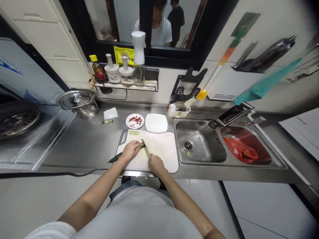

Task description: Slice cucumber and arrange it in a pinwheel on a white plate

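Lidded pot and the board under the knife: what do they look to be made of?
Pot: likely stainless steel, polished, given its mirror-like silvery shine. Cutting board: probably plastic, smooth and matte, judging by its even white surface without wood grain.

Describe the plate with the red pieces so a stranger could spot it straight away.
On the steel counter, left of the sink, find the white cutting board. Just beyond its far edge, the round plate is on the left. Small red pieces are scattered on it, unlike the wider, squarish white dish at its right.
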A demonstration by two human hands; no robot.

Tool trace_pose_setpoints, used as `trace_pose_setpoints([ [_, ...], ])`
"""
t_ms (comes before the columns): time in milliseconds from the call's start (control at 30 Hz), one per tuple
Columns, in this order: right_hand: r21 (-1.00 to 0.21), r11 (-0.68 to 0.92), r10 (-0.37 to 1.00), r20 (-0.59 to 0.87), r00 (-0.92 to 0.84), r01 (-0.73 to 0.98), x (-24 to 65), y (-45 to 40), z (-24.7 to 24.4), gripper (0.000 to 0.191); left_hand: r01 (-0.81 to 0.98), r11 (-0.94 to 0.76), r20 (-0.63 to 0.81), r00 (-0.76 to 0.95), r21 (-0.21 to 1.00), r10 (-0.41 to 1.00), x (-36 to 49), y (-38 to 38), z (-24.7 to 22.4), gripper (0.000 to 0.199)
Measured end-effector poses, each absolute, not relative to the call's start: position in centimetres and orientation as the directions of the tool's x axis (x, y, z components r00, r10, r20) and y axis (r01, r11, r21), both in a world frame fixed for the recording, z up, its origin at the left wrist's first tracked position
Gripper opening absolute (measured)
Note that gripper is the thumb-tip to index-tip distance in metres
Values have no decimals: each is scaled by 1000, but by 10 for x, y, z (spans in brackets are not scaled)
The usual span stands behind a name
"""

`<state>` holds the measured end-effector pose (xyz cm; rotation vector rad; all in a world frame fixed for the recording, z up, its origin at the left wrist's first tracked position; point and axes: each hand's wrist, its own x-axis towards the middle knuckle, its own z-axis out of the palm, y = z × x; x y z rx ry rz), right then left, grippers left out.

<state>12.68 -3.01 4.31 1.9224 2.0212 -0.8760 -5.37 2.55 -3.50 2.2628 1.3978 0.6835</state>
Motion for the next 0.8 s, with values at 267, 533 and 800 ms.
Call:
trace_pose_setpoints([
  [267,-267,-31,837,-533,-121,963,124,-29,37,34,705,-424,204,378,568,903,-54,26,-37,26],
  [533,-280,-58,848,-520,-100,958,121,-27,32,33,720,-418,214,362,554,907,-53,25,-41,25],
  [800,-250,-35,839,-533,-107,968,126,-43,37,34,704,-413,218,355,578,909,-53,23,-40,25],
])
